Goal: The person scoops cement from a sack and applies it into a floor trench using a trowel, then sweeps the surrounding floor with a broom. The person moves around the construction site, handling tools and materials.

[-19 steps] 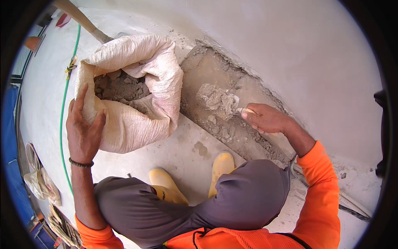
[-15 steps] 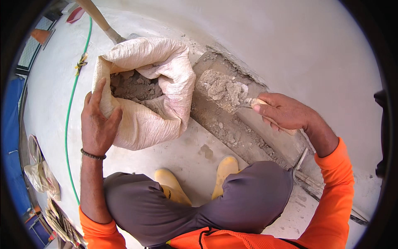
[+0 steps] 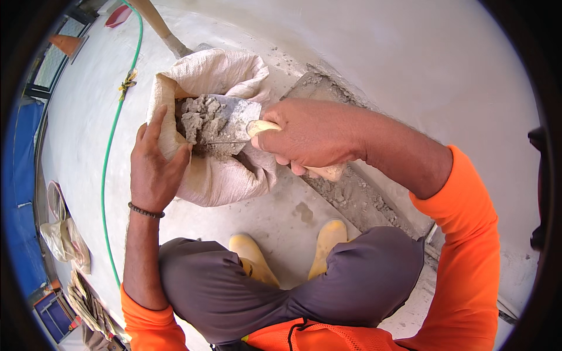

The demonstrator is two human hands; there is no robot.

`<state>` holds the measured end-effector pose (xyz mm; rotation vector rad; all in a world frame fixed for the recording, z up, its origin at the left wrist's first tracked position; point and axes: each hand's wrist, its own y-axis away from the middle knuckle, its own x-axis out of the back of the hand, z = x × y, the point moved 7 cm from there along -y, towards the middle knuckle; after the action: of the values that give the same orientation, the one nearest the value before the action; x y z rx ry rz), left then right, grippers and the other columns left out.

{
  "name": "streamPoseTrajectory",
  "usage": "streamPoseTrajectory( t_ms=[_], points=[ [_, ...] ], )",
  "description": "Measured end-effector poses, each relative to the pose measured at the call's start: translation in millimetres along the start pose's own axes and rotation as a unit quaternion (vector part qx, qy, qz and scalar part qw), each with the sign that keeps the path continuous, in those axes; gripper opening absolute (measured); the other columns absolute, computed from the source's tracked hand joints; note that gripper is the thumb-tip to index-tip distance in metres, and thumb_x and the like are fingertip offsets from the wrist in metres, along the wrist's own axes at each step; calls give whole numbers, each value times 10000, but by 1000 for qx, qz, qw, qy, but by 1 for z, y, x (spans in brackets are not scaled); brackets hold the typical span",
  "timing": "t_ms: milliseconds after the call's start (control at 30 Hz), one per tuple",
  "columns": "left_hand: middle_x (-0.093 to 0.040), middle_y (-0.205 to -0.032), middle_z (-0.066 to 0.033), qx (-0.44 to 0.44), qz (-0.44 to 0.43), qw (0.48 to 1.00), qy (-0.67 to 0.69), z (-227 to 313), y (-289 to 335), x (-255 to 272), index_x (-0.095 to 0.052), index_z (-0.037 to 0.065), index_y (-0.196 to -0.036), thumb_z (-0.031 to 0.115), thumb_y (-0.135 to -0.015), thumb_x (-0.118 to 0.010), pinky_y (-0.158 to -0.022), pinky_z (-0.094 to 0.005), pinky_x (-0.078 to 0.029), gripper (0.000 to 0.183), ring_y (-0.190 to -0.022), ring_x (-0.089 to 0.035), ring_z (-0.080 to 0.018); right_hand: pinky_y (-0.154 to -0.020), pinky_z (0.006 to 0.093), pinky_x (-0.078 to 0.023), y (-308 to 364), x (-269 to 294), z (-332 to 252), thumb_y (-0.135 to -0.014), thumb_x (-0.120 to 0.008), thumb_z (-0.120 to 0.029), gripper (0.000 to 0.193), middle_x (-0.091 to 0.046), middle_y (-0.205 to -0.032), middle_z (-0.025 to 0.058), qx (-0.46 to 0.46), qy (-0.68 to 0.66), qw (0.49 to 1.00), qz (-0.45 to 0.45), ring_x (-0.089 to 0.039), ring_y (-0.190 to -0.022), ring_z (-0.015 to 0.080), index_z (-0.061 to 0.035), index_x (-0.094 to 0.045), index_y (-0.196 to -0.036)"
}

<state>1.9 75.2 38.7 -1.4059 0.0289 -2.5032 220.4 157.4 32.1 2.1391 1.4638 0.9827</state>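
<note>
My right hand is closed round the wooden handle of a trowel, whose metal blade reaches into the mouth of a white woven sack. Grey, crumbly rubble sits on the blade's far end and inside the sack; where the load ends and the sack's contents begin is hard to tell. With its thumb and fingers, my left hand grips the left rim of the sack and holds it open. The sack stands upright with its edge rolled outward.
A rubble-strewn channel runs along the wall base at right. A long wooden handle leans behind the sack. The green hose crosses the floor at left. Yellow boots stand between me and the sack.
My right hand has carried the loaded trowel leftward from above the channel into the sack's mouth, and the rubble now lies at the blade's front. My left hand stays on the rim.
</note>
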Motion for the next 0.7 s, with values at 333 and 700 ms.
streamPoseTrajectory(
  t_ms=[333, 700],
  points=[
    [-655, -1234, -168, -5, 30, 999, -30, -5, 5, 7, -513, 62, -1544, -15, -838, -749, -956, -388, -594, 749, -1046, -713, -278, -843, 485, -586, 22, 31, 30, -1002, -625, -153, 326, -709, -1126, 189, 158, 371, 849, 341, -725, -974, 365, 12, -595, -1282],
    [-604, -1480, -193, -14, -7, 1000, -18, -22, 1, -7, -492, 59, -1571, 6, -936, -686, -1110, -408, -514, 665, -1304, -629, -277, -802, 491, -588, 31, -117, 372, -994, -638, -201, 449, -590, -1132, 165, -143, 298, 851, 407, -685, -999, 370, -78, -516, -1408]
  ],
)
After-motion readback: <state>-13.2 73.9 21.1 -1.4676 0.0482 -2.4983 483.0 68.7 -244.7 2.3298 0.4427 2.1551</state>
